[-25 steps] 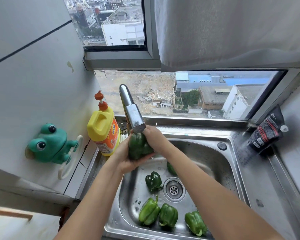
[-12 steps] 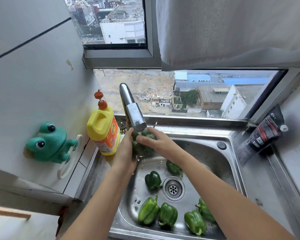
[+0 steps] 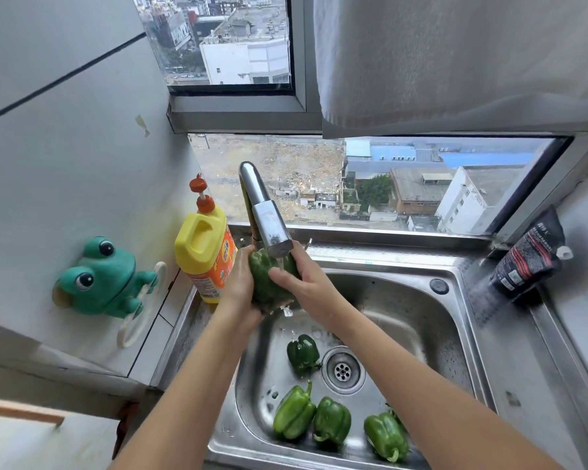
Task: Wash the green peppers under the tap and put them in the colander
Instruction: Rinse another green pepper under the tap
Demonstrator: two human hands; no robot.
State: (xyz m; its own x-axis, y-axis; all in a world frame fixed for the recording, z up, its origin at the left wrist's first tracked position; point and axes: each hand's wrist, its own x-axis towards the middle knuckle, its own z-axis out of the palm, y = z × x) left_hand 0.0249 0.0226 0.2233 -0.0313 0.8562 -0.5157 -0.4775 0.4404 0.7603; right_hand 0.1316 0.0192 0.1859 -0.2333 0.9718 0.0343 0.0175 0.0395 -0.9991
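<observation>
Under the chrome tap [image 3: 267,220], water runs onto a dark green pepper [image 3: 264,283]. My left hand [image 3: 240,286] holds that pepper from the left and below. My right hand [image 3: 304,283] grips it from the right, fingers curled over its front. Several more green peppers lie in the steel sink [image 3: 421,320]: a dark one [image 3: 302,352] beside the drain [image 3: 343,369], and lighter ones [image 3: 294,413], [image 3: 331,420], [image 3: 386,435] along the near edge. No colander is in view.
A yellow detergent bottle [image 3: 204,249] with an orange pump stands left of the tap. A green frog holder [image 3: 104,279] hangs on the left wall. A black pouch [image 3: 526,256] leans at the back right corner. A window runs behind the sink, with a cloth hanging above.
Both hands have kept the pepper under the tap and turned it; my right hand slid from the top to the pepper's right side. The view shifted slightly.
</observation>
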